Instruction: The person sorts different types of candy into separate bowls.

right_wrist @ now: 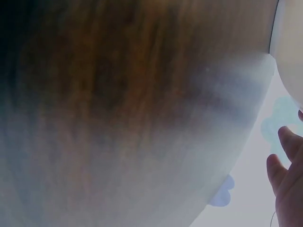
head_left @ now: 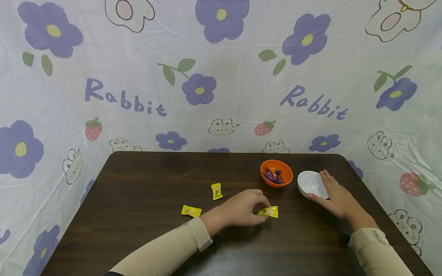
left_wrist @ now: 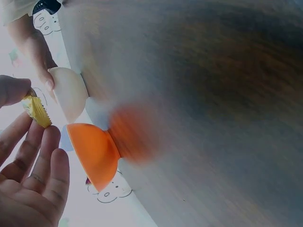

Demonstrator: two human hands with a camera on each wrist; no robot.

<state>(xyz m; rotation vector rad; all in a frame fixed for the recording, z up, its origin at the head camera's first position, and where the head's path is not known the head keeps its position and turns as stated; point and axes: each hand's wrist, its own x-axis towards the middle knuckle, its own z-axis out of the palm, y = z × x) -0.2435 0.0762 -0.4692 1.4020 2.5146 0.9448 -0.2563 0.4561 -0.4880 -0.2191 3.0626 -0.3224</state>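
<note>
While we're pinching yellow candy w/ L hand — prob. pickup, steady lift needed next — straight-fingered R hand is touching white bowl.

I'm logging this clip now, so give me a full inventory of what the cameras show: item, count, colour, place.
Yellow candies: three, yellow wrappers, two lying on the table, one pinched in the left hand
Orange bowl: one, orange, far right part of the table
Purple candies: at least two, overlapping, purple wrappers, inside the orange bowl
White bowl: one, white, right of the orange bowl
Table: one, dark brown, under the bowls
Backdrop cloth: white with purple flowers, strawberries and "Rabbit" lettering, behind the table
Sleeves: two, beige, on both forearms
Left hand: one, bare, in front of the orange bowl
Right hand: one, bare, against the white bowl's right side
</note>
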